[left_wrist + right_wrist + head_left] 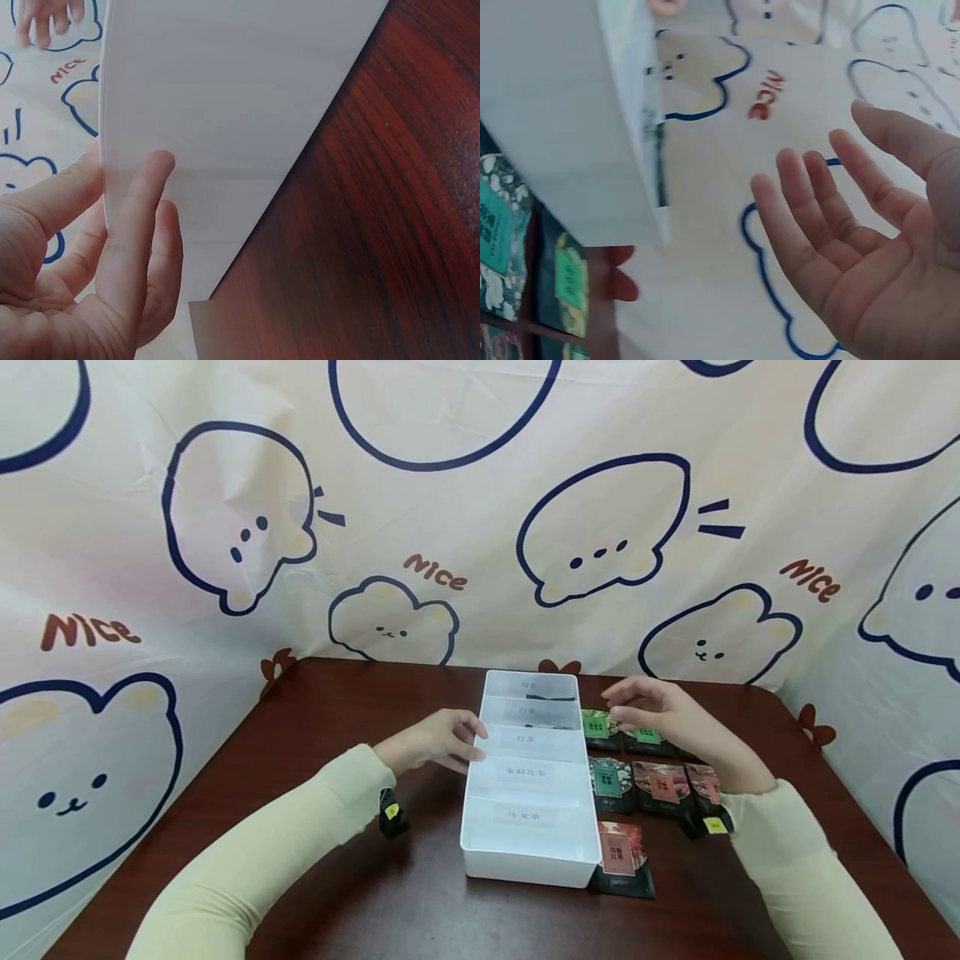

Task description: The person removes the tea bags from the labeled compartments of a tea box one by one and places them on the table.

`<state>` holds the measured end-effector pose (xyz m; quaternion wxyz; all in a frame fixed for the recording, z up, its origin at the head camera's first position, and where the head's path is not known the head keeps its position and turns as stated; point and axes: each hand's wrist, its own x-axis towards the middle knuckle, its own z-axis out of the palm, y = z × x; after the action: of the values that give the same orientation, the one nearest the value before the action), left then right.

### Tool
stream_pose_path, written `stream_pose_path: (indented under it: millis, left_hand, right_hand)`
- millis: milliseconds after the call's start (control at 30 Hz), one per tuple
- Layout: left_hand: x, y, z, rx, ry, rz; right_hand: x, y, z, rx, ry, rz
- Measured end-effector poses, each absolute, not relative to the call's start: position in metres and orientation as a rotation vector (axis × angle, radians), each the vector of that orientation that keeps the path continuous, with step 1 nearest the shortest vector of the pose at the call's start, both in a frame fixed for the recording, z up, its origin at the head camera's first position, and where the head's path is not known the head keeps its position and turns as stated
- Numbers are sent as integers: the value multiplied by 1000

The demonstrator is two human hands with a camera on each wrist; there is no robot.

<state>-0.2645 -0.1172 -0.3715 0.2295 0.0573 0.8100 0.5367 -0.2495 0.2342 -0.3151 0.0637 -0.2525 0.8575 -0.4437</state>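
A long white divided box (529, 868) stands on the table, with paper labels along its compartments. My left hand (438, 739) is at its left rim; in the left wrist view the thumb and one finger reach over the edge while other fingers (139, 217) lie along the outer wall. My right hand (652, 706) hovers over the packets right of the box, holding nothing, its fingers (802, 240) loosely spread. Below it lie green-labelled sachets (600, 727). Nearer are a teal-labelled sachet (612, 783) and red-labelled sachets (662, 787). Dark edges show in the two far compartments.
Another red-labelled sachet (622, 860) lies against the box's near right corner. The dark wooden table (360, 910) ends at a cartoon-printed cloth (480, 527) hanging behind and at the sides.
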Motion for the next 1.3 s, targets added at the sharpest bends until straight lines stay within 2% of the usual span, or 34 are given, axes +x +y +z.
stream_pose_path:
  millis: [233,400,767,1300]
  left_hand:
    - [-263,-117,-370,139,2229,1484]
    - [-264,-117,-372,145,2228,1483]
    - [-265,-117,-372,153,2216,1492]
    - [-264,-117,-371,152,2216,1492]
  right_hand:
    - [-286,214,-345,-720,2550,-1291]
    - [-298,205,-366,-685,2519,-1222]
    - [-297,190,-378,-503,2539,-1116]
    - [-294,179,-378,-442,2752,-1059]
